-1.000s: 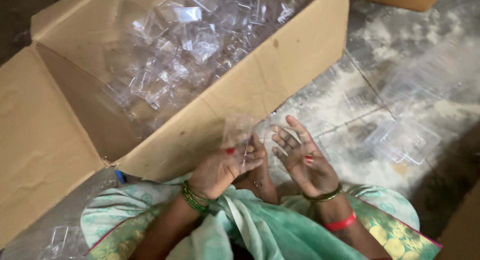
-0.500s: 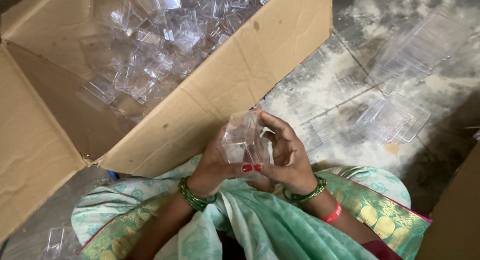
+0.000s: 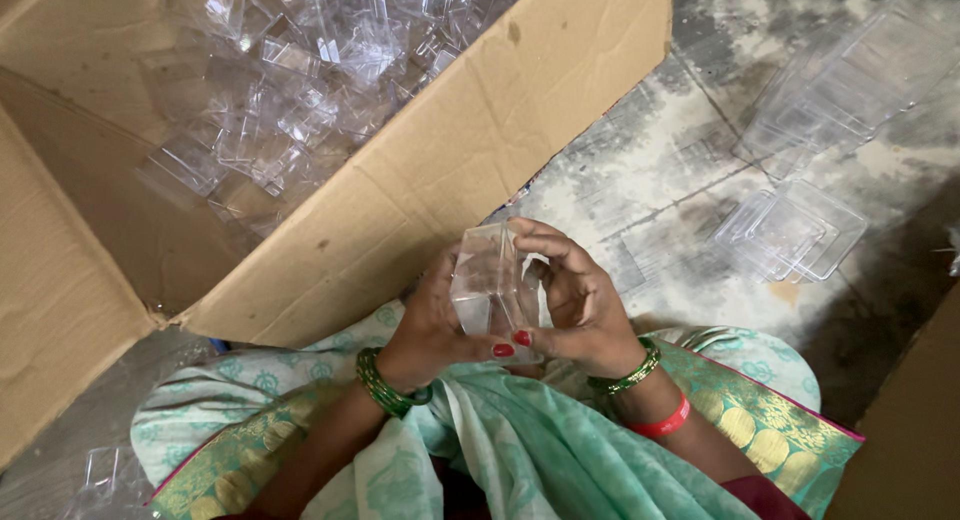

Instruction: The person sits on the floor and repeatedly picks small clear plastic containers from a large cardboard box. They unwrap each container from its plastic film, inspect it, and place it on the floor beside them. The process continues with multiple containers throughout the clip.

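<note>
Both hands hold one clear box (image 3: 490, 285) between them, above the lap: left hand (image 3: 432, 330) cups its left side, right hand (image 3: 578, 305) closes on the right. The box stands upright, long axis vertical. The carton (image 3: 480, 150) wall is just beyond; bare floor (image 3: 650, 180) lies right.

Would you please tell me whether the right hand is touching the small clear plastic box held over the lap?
Touching: the head view shows the right hand with its fingers curled onto the small clear plastic box.
</note>
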